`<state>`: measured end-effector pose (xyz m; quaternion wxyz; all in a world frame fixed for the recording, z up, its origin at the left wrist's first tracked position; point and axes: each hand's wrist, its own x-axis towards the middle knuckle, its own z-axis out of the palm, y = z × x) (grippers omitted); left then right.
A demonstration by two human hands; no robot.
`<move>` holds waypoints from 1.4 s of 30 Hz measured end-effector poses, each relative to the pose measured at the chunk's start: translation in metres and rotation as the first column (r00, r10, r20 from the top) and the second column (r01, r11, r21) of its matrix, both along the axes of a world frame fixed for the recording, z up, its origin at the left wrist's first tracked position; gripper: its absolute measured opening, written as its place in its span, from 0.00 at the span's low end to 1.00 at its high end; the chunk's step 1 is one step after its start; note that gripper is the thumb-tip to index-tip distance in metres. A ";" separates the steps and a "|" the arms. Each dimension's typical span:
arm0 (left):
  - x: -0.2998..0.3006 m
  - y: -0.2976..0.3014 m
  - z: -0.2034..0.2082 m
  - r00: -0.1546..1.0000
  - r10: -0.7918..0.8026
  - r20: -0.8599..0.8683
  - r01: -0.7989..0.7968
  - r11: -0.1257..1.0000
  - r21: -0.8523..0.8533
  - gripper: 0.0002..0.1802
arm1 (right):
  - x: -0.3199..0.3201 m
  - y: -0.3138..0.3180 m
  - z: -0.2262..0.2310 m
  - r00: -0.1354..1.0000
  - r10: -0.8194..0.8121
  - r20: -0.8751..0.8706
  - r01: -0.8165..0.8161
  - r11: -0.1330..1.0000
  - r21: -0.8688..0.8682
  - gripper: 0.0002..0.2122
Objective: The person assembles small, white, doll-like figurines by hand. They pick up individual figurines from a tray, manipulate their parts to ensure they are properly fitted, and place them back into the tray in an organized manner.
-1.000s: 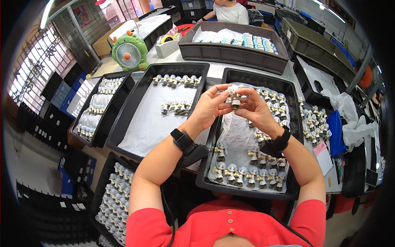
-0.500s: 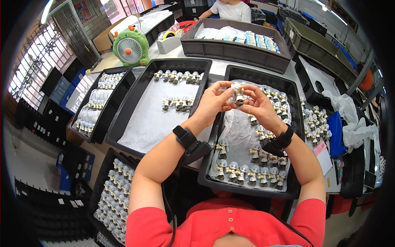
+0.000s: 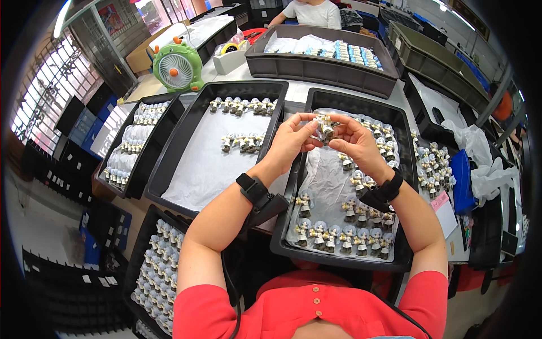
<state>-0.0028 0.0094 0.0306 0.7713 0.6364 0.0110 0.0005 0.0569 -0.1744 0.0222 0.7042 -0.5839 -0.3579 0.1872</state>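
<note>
Both hands are raised over the right-hand black tray, pinching one small figurine between them. It has pale hair and a white and gold outfit, and my fingers partly cover it. My left hand grips its left side with thumb and fingertips. On the other side, the thumb and fingers of my right hand close on it. Below, rows of similar figurines stand on white paper in the tray. The middle black tray, left of my hands, holds two groups of them on white sheet.
More figurines fill a narrow tray at left and a lower tray. Loose figurines lie at right beside a blue bin. A green fan and a large grey-brown crate stand behind; a person sits beyond.
The figurine has turned slightly between my fingers, and my right fingers have shifted a little on it. Both hands stay in nearly the same place over the tray.
</note>
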 end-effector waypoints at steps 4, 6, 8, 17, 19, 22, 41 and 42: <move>-0.002 -0.001 0.002 0.998 -0.028 -0.052 0.025 0.997 -0.072 0.18 | -0.004 0.001 0.003 0.993 -0.072 0.093 0.073 0.997 -0.005 0.19; -0.001 -0.001 0.002 0.996 -0.047 -0.082 0.042 0.997 -0.061 0.18 | -0.006 0.000 0.004 0.958 -0.164 0.235 0.181 0.982 -0.049 0.17; -0.001 -0.005 0.002 0.995 -0.055 -0.088 0.051 0.998 -0.040 0.18 | -0.007 -0.002 0.006 0.913 -0.195 0.357 0.229 0.972 -0.056 0.16; 0.004 0.001 -0.011 0.970 -0.242 -0.032 0.207 0.883 -0.420 0.17 | -0.021 0.007 0.015 0.616 -0.314 0.722 0.414 0.909 0.041 0.20; 0.003 0.000 -0.011 0.959 -0.284 -0.007 0.248 0.850 -0.464 0.17 | -0.021 0.008 0.014 0.576 -0.335 0.746 0.438 0.897 0.065 0.21; 0.001 -0.003 -0.010 0.936 -0.351 -0.022 0.301 0.833 -0.465 0.19 | -0.014 0.007 0.007 0.590 -0.325 0.739 0.445 0.895 0.039 0.22; 0.000 -0.002 -0.005 0.882 -0.467 -0.063 0.428 0.849 -0.310 0.47 | -0.005 -0.005 0.013 0.810 -0.249 0.531 0.341 0.937 -0.079 0.19; 0.001 -0.002 -0.006 0.880 -0.471 -0.059 0.431 0.845 -0.316 0.48 | -0.005 -0.005 0.012 0.835 -0.241 0.495 0.326 0.941 -0.092 0.18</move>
